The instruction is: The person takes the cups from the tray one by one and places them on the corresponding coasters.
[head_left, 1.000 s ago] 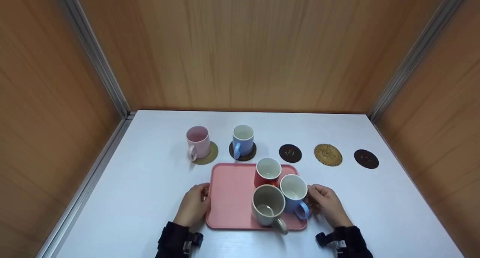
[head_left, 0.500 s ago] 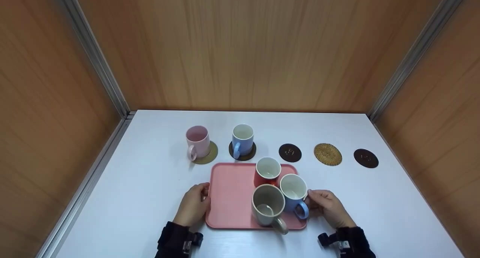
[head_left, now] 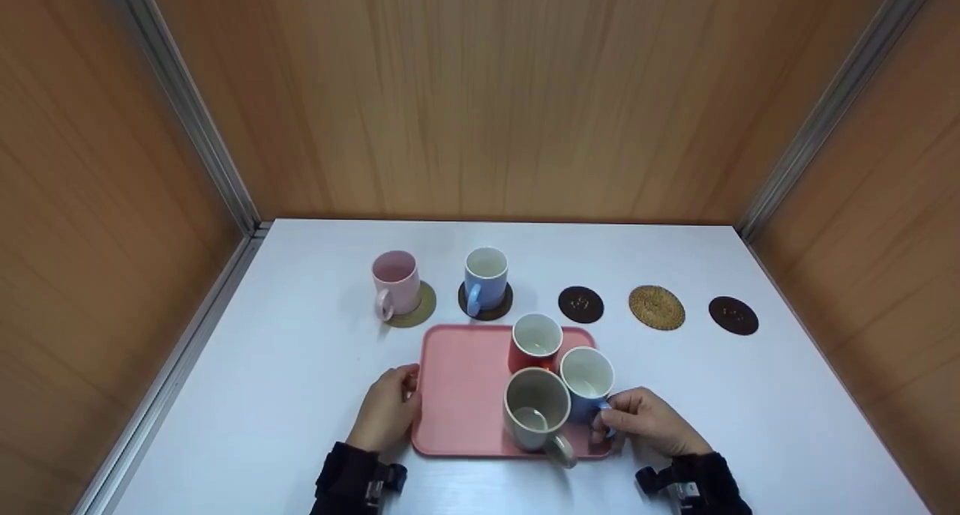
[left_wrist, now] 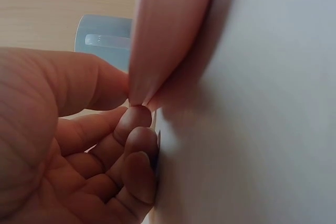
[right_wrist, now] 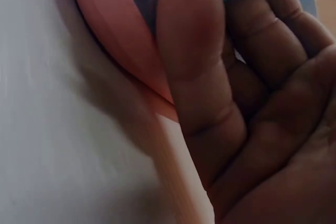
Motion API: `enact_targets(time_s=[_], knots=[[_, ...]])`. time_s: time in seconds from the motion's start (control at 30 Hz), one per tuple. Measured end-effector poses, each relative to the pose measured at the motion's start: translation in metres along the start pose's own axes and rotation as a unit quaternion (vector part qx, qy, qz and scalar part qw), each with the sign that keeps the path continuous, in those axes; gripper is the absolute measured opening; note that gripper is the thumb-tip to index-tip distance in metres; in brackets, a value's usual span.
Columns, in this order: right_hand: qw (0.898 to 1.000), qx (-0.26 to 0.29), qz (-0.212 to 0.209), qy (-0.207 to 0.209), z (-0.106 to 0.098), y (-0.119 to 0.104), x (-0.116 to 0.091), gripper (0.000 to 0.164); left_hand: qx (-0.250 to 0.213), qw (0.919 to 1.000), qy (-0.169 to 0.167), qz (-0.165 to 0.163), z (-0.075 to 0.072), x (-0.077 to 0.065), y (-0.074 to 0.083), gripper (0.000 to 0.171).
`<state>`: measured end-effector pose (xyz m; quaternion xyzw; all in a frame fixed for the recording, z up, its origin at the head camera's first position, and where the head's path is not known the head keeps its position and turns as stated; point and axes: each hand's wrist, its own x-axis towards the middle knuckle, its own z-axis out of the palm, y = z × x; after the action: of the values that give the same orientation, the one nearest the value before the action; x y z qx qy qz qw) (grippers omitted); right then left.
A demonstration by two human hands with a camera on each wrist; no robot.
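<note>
Nearest me, on my end of the feed, the gray mug (head_left: 536, 410) sits at the front of the pink tray (head_left: 461, 395), handle poking out past the edge. My left hand (head_left: 384, 410) has the tray's left side pinched between thumb and fingertips, so I'd call that the steadying hand. My right hand (head_left: 651, 423) is the busy one: it's pinching the handle of the blue mug (head_left: 587, 384), upright on the tray's right side. Fingers cover most of that handle, so no idea how firm the hold is. Looks to me like the step is picking that mug up, and I can't see any lift yet. With the gray one crowding it and the red mug (head_left: 534, 342) just behind (can't tell if they touch), I reckon the next move calls for a straight lift before any swing, tray kept pinned. Further out, the pink mug (head_left: 396, 282) and another blue mug (head_left: 486, 279) stand on coasters, and to their right there's a bare dark coaster (head_left: 580, 305), a gold coaster (head_left: 656, 308) and a second dark coaster (head_left: 733, 316).
</note>
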<state>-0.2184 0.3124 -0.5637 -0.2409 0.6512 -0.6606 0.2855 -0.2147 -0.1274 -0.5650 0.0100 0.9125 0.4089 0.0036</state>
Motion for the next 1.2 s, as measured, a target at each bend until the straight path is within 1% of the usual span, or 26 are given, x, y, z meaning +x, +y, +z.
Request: enact_targets(time_s=[0.07, 0.17, 0.33, 0.47, 0.57, 0.67, 0.77, 0.87, 0.97, 1.13, 1.2], knots=[[1.0, 0.003, 0.012, 0.0, 0.0001, 0.0, 0.0004, 0.028, -0.002, 1.0, -0.001, 0.0, -0.0005, -0.0002, 0.0006, 0.045], [0.999, 0.005, 0.032, 0.015, 0.0004, -0.0004, 0.0003, 0.032, -0.004, 1.0, -0.003, -0.003, -0.0011, -0.0004, 0.0012, 0.045], [0.999, 0.004, 0.034, 0.038, 0.0008, 0.0003, -0.0003, 0.049, -0.003, 1.0, -0.003, -0.003, -0.0013, -0.0007, 0.0017, 0.045], [0.998, 0.016, 0.034, 0.05, 0.0004, 0.0008, -0.0001, 0.051, -0.001, 1.0, -0.001, -0.004, -0.001, -0.0007, 0.0016, 0.046], [0.997, 0.019, 0.038, 0.069, -0.0002, 0.0011, 0.0003, 0.052, -0.002, 1.0, -0.002, -0.009, -0.0008, -0.0005, 0.002, 0.047], [0.995, 0.025, 0.044, 0.087, -0.0006, 0.0015, 0.0007, 0.051, -0.001, 0.9999, -0.005, -0.016, -0.0006, -0.0004, 0.0023, 0.047], [0.994, 0.033, 0.05, 0.096, -0.0012, 0.0025, 0.0011, 0.047, 0.0, 0.9998, -0.005, -0.018, -0.0007, -0.0006, 0.0027, 0.047], [0.993, 0.039, 0.055, 0.099, -0.0015, 0.0032, 0.0014, 0.041, 0.002, 0.9999, -0.002, -0.01, -0.0006, -0.0009, 0.0027, 0.046], [0.992, 0.044, 0.06, 0.101, -0.0017, 0.0037, 0.0016, 0.039, 0.005, 1.0, 0.004, 0.0, -0.0002, -0.0005, 0.0021, 0.045], [0.992, 0.046, 0.063, 0.102, -0.0014, 0.0028, 0.0019, 0.039, 0.004, 1.0, 0.005, 0.0, -0.0001, -0.0007, 0.0023, 0.046], [0.992, 0.045, 0.063, 0.101, -0.0012, 0.0018, 0.002, 0.039, 0.001, 1.0, 0.004, -0.005, -0.0002, -0.0009, 0.0028, 0.046]])
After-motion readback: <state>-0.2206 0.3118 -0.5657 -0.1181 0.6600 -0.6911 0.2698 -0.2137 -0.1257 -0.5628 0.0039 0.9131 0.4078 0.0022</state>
